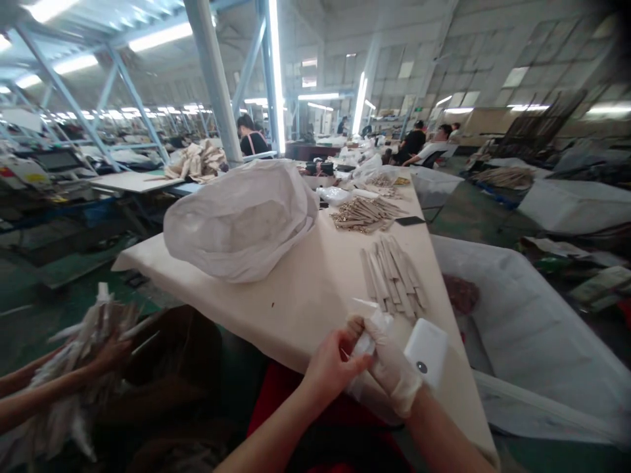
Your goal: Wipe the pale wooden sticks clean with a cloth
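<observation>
My bare left hand (331,364) and my gloved right hand (393,369) meet over the table's near edge. Between them is a crumpled piece of thin clear plastic (379,320), pinched by the fingers of both. Whether anything is inside the plastic I cannot make out. Just beyond my hands lies a row of flat beige fabric strips (392,276). Close to my right hand, a white rounded box-shaped object (428,351) with a dark round spot rests on the table.
A large white sack (241,220) stands on the pale-covered table (315,289). Farther back are bundled strips (367,213) and a dark flat object (410,221). A white bin (537,315) adjoins the right edge. At left, another person's hands (111,355) hold a bundle above a dark container.
</observation>
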`<state>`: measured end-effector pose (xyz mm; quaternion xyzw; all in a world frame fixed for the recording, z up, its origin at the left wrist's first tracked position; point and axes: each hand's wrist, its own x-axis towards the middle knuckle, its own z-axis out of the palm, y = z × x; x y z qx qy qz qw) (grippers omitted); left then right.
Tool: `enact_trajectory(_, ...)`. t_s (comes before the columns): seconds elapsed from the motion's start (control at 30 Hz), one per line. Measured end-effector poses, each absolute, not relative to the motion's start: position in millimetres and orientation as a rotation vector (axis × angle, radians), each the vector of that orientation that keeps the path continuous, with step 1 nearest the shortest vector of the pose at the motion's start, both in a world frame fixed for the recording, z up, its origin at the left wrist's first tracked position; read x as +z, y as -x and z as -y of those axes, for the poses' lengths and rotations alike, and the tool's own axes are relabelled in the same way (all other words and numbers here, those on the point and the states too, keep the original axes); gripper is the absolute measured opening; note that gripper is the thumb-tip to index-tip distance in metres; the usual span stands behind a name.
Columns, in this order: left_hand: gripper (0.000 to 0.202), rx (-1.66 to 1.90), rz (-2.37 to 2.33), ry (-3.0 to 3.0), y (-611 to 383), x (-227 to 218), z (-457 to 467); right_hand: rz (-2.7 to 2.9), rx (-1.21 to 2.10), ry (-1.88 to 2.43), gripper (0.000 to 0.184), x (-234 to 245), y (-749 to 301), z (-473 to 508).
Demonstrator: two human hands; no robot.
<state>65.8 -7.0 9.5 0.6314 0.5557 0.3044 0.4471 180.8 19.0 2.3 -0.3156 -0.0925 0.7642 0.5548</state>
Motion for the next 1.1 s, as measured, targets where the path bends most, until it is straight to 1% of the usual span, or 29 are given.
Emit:
enact_trajectory(0.07, 0.032, 0.689, -1.435, -1.701, -76.7, 13.6, 8.7, 0.230, 1.822, 0.766, 0.010, 2.7, -186.8, -15.3)
enact_trajectory(0.17, 0.020, 0.624, -1.511, -1.878, -89.1, 16.7, 4.8, 0.230, 1.850, 0.723, 0.009, 4.7, -202.9, -14.4)
enact_trajectory(0.23, 0.015, 0.599, -1.528, -1.903, -96.3, 17.1, -1.9, 0.163, 1.936, 0.659, 0.009, 5.3, -215.1, -14.2)
enact_trajectory(0.33, 0.023, 0.623, -1.521, -1.793, -107.6, 18.5, -15.8, 0.088, 2.080, 0.603, 0.013, 6.0, -228.6, -13.4)
enact_trajectory(0.4, 0.030, 0.653, -1.457, -1.748, -116.2, 21.0, -25.8, 0.139, 2.059, 0.642, 0.018, 6.0, -234.7, -15.6)
enact_trajectory(0.5, 0.037, 0.643, -1.389, -1.730, -130.4, 25.5, -41.4, 0.290, 1.865, 0.743, 0.019, 3.3, -248.0, -28.9)
enact_trajectory(0.63, 0.039, 0.506, -1.306, -1.775, -152.4, 30.1, -68.6, 0.246, 1.797, 0.852, 0.020, -2.7, -282.8, -58.3)
enact_trajectory(0.73, 0.036, 0.390, -1.156, -1.938, -174.2, 35.1, -92.0, 0.258, 1.705, 0.850, 0.019, -1.5, -307.5, -73.1)
enact_trajectory(0.83, 0.034, 0.374, -1.122, -2.213, -197.7, 43.1, -114.0, 0.319, 1.602, 0.873, 0.021, 3.3, -323.5, -81.3)
enact_trajectory(0.9, 0.036, 0.348, -1.074, -2.342, -209.2, 46.6, -131.9, 0.326, 1.538, 0.937, 0.024, 5.2, -338.6, -92.6)
enact_trajectory(0.97, 0.040, 0.274, -1.080, -2.361, -214.6, 44.5, -157.7, 0.384, 1.433, 1.104, 0.029, 4.4, -364.7, -115.3)
enact_trajectory(1.0, 0.040, 0.254, -1.147, -2.346, -215.1, 40.4, -174.2, 0.462, 1.348, 1.258, 0.033, 3.0, -381.5, -131.3)
enact_trajectory(1.03, 0.039, 0.252, -1.256, -2.318, -214.7, 34.3, -192.9, 0.576, 1.210, 1.428, 0.037, 1.0, -399.5, -150.0)
enact_trajectory(1.07, 0.041, 0.264, -1.394, -2.270, -213.8, 26.5, -213.0, 0.734, 1.031, 1.632, 0.037, -1.3, -417.1, -170.6)
enact_trajectory(1.1, 0.048, 0.295, -1.556, -2.209, -213.2, 17.5, -233.6, 0.903, 0.838, 1.878, 0.038, -3.7, -432.6, -192.3)
